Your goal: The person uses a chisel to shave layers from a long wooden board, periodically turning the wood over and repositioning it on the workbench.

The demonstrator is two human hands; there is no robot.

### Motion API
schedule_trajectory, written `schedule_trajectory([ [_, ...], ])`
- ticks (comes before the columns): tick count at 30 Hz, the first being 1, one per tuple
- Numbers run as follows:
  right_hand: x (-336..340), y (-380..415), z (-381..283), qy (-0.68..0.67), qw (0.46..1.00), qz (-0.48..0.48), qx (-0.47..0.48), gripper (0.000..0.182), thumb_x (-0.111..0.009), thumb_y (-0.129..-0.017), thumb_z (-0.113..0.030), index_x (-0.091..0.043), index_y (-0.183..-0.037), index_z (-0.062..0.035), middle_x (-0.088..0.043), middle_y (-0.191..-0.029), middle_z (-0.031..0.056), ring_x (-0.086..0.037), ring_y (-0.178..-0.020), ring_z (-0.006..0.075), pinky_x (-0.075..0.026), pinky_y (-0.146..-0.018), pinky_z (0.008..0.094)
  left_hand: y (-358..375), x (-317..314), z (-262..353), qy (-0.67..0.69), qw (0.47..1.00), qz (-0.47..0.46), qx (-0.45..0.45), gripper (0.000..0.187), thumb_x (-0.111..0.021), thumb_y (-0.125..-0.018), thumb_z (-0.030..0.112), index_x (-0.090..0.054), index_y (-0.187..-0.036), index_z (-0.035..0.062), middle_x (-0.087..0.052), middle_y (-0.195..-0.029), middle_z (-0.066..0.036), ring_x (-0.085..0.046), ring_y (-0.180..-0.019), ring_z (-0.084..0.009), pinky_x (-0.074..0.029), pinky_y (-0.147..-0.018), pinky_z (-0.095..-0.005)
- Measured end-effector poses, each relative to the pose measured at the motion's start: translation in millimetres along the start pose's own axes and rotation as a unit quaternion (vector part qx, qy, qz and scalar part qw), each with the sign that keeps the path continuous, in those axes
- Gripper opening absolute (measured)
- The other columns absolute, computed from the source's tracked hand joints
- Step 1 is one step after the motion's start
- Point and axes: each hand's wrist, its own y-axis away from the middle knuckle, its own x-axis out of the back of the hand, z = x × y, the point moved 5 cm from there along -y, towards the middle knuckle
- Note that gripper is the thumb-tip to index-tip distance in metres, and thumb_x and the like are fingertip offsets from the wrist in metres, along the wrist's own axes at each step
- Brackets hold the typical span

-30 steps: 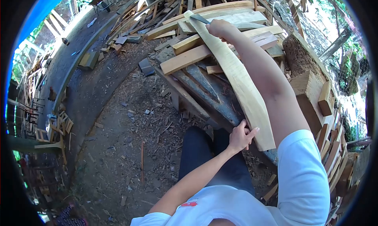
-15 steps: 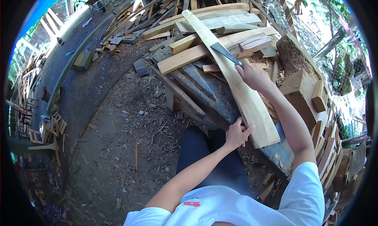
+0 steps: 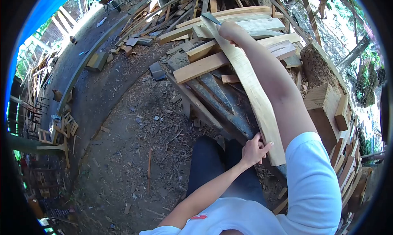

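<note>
A long pale curved plank [image 3: 249, 85] lies across a dark workbench [image 3: 221, 100], running from its far end down to my lap. My left hand [image 3: 254, 150] grips the plank's near edge, fingers wrapped on its left side. My right hand [image 3: 230, 30] is stretched out to the plank's far end, closed around the handle of a flat metal blade [image 3: 210, 18] that rests on the wood.
Loose boards and offcuts [image 3: 204, 63] are piled on and behind the bench. A wood block [image 3: 323, 100] and stacked timber stand at the right. Bare ground with chips [image 3: 139, 145] lies to the left, beside a curved concrete kerb [image 3: 82, 67].
My right hand pulled the blade back to the plank's middle half a second ago and has now pushed it out to the far end again. The left hand kept its grip.
</note>
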Motion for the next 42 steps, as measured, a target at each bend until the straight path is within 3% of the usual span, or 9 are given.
schedule_trajectory([
  [4, -18.5, 48.9, 63.8, 0.048, 0.996, 0.057, 0.048, 0.051, -0.04, -0.099, -0.046, -0.056, -0.114, -0.0003, -0.07, -0.091, 0.0201, -0.071, -0.077, 0.0346, -0.057, -0.07, 0.046, 1.4, -1.6, 3.5, 0.005, 1.0, -0.011, 0.0, 0.049, -0.066, -0.088, 0.039, -0.054, -0.111, -0.0023, -0.063, -0.055, -0.004, -0.058, -0.037, -0.0148, -0.047, -0.038, -0.0288],
  [7, -44.9, 130.9, 142.1, 0.119, 0.985, 0.103, 0.072, 0.05, -0.042, -0.098, -0.051, -0.051, -0.112, -0.0044, -0.068, -0.09, 0.0253, -0.067, -0.083, 0.0462, -0.053, -0.074, 0.0557, -1.0, -3.2, -3.2, 0.032, 0.999, 0.0, -0.003, 0.039, -0.069, -0.088, 0.035, -0.055, -0.101, 0.0007, -0.062, -0.055, -0.004, -0.057, -0.037, -0.0128, -0.044, -0.036, -0.0279],
  [11, -59.5, 291.0, 209.9, 0.138, 0.984, 0.107, 0.029, 0.038, -0.052, -0.096, -0.041, -0.05, -0.104, -0.0036, -0.066, -0.071, 0.024, -0.066, -0.068, 0.044, -0.054, -0.061, 0.0519, -1.5, -3.3, -2.9, 0.055, 0.998, -0.002, -0.029, 0.033, -0.071, -0.089, 0.028, -0.055, -0.097, 0.0004, -0.06, -0.053, -0.004, -0.056, -0.037, -0.012, -0.042, -0.034, -0.0271],
  [16, -78.4, 424.7, 266.5, 0.11, 0.988, 0.078, -0.069, 0.035, -0.054, -0.096, -0.037, -0.05, -0.106, -0.0032, -0.064, -0.068, 0.0253, -0.066, -0.067, 0.045, -0.052, -0.06, 0.0542, -4.2, -6.0, -5.9, 0.089, 0.995, -0.005, -0.046, 0.033, -0.07, -0.09, 0.025, -0.055, -0.099, -0.0024, -0.06, -0.055, -0.005, -0.054, -0.038, -0.0106, -0.042, -0.034, -0.0251],
  [20, -73.6, 430.4, 270.8, 0.105, 0.988, 0.044, -0.102, 0.037, -0.053, -0.096, -0.038, -0.05, -0.105, -0.0021, -0.065, -0.069, 0.0258, -0.066, -0.069, 0.0446, -0.053, -0.062, 0.0541, -3.1, -7.2, -1.4, 0.094, 0.994, -0.013, -0.049, 0.033, -0.069, -0.09, 0.024, -0.054, -0.101, -0.0026, -0.059, -0.055, -0.005, -0.053, -0.037, -0.01, -0.042, -0.032, -0.0241],
  [26, -53.7, 314.7, 237.3, 0.101, 0.984, 0.147, -0.003, 0.04, -0.051, -0.095, -0.043, -0.055, -0.103, -0.0038, -0.07, -0.084, 0.0209, -0.07, -0.078, 0.0391, -0.057, -0.068, 0.0477, -3.5, -8.4, -3.3, 0.082, 0.996, 0.002, -0.043, 0.033, -0.07, -0.09, 0.026, -0.053, -0.1, -0.0005, -0.056, -0.057, -0.004, -0.05, -0.038, -0.0093, -0.043, -0.033, -0.0227],
  [29, -48.8, 272.0, 228.8, 0.072, 0.989, 0.128, 0.008, 0.044, -0.049, -0.096, -0.045, -0.057, -0.107, -0.0025, -0.07, -0.091, 0.0209, -0.069, -0.087, 0.0403, -0.056, -0.076, 0.0491, 1.1, -9.8, -2.0, 0.09, 0.995, 0.008, -0.031, 0.033, -0.07, -0.09, 0.028, -0.053, -0.097, 0.0008, -0.056, -0.058, -0.005, -0.051, -0.038, -0.0109, -0.043, -0.034, -0.023],
  [33, -54.8, 309.3, 251.5, 0.074, 0.989, 0.124, 0.013, 0.044, -0.047, -0.098, -0.045, -0.054, -0.107, -0.0019, -0.068, -0.087, 0.0252, -0.067, -0.084, 0.0429, -0.054, -0.073, 0.0515, -2.8, -9.6, -4.7, 0.085, 0.995, 0.017, -0.047, 0.029, -0.068, -0.092, 0.024, -0.051, -0.093, 0.0003, -0.057, -0.057, -0.006, -0.052, -0.039, -0.0112, -0.044, -0.033, -0.025],
  [42, -75.2, 495.9, 338.0, 0.096, 0.99, 0.074, -0.078, 0.037, -0.052, -0.097, -0.039, -0.048, -0.104, -0.0035, -0.064, -0.064, 0.0218, -0.065, -0.062, 0.0434, -0.053, -0.056, 0.0517, -6.7, -9.0, -8.5, 0.091, 0.995, 0.005, -0.047, 0.032, -0.068, -0.092, 0.025, -0.051, -0.094, -0.0017, -0.057, -0.056, -0.007, -0.05, -0.037, -0.0107, -0.042, -0.032, -0.0251],
])
